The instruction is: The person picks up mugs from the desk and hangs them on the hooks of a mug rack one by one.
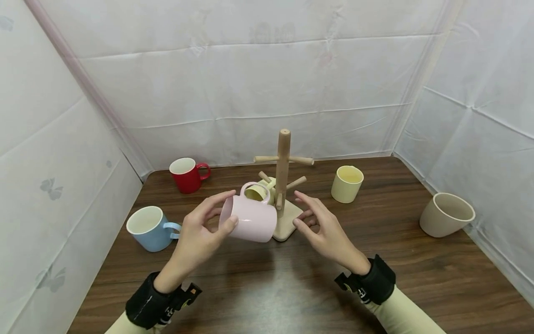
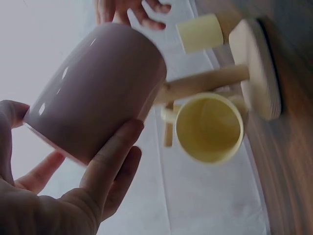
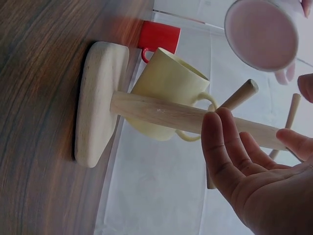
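Observation:
My left hand [image 1: 204, 227] grips a pink mug [image 1: 254, 220] near its rim, thumb on the near side and fingers on the far side. The mug is tilted on its side in the air, mouth to the left, handle upward. Behind it stands a wooden mug tree [image 1: 282, 171] with several pegs. A pale yellow mug [image 2: 209, 128] hangs from a lower peg, partly hidden by the pink mug in the head view. Just right of the post, my right hand [image 1: 323, 227] is held up with fingers loosely bent and nothing in them.
A red mug [image 1: 186, 176] stands at the back left, with a light blue mug [image 1: 152, 232] nearer on the left. Another yellow mug [image 1: 347, 185] is right of the tree, and a beige cup [image 1: 444, 217] sits by the right edge. White cloth walls [image 1: 258, 83] enclose the wooden table.

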Demonstrator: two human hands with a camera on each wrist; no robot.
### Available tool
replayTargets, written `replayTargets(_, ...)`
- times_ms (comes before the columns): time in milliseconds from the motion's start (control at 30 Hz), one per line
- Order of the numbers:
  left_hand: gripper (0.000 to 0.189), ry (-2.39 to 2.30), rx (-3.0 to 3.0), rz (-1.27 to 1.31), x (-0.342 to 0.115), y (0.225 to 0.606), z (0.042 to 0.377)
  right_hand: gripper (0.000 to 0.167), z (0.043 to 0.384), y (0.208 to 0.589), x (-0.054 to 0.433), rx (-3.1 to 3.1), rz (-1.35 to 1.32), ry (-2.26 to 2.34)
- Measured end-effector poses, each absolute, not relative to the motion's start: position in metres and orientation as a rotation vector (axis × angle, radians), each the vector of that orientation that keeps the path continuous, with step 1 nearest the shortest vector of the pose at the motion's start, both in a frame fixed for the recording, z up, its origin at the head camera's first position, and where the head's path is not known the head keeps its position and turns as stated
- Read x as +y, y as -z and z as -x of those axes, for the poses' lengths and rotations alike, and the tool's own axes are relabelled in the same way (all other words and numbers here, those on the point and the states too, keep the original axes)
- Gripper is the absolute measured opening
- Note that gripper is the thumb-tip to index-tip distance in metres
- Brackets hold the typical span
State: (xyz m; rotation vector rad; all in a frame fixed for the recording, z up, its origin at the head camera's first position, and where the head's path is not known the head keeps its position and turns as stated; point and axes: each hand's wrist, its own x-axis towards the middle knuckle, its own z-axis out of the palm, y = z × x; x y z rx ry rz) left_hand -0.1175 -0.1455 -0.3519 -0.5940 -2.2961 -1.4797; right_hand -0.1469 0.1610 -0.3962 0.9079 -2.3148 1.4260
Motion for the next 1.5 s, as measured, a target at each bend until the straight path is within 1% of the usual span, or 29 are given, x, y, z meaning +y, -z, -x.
replayTargets(233, 0.051, 1.625, -2.193, 0.693, -0.126, 0.357, 0.115, 0.071, 0.143, 0.397, 0.157, -2.349, -0.962, -1.591)
replayTargets(733, 0.050, 1.851, -1.996, 0.753, -0.094, 0.376, 0.116, 0.079, 0.134, 0.394, 0.156, -2.192, -1.081, -2.072)
replayTargets(833, 0.050, 1.875, -1.978, 0.762, -0.092, 0.380, 0.116, 0.080, 0.133, 0.393, 0.156, -2.184, -1.058, -2.082)
replayTargets(1067, 0.050, 1.928, -1.946, 0.794, -0.090, 0.385, 0.118, 0.075, 0.133, 0.395, 0.159, -2.188, -0.995, -2.048)
replayTargets(1500, 0.050, 1.967, -2.013, 0.850, -0.097, 0.395, 0.125, 0.073, 0.136, 0.401, 0.162, -2.218, -0.974, -2.004)
